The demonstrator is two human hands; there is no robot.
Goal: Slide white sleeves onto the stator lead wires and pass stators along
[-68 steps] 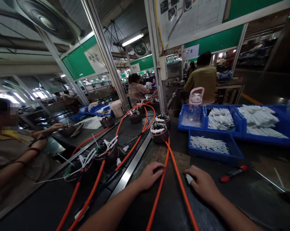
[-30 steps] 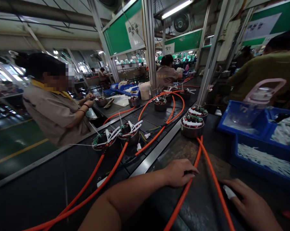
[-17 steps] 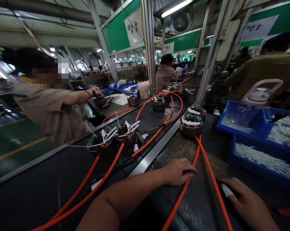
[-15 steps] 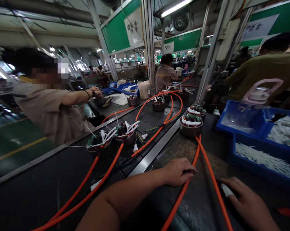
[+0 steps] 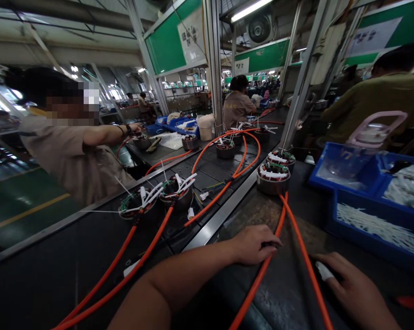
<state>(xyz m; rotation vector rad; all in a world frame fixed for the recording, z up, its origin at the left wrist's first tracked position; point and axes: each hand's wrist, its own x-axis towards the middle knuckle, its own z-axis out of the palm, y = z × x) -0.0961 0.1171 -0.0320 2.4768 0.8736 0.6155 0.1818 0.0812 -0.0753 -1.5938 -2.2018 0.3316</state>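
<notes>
Orange cable at left hand, second cable just beside right hand, both grips unclear.

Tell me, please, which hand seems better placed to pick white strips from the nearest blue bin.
Probably the right hand: it lies closer to the blue bin and its white strips, while the left hand is farther off, at an orange cable.

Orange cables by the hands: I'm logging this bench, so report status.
Left hand at left cable, grip unclear. Right hand beside right cable. Cables cross near metal ring; nothing lies on them between hands and ring.
</notes>
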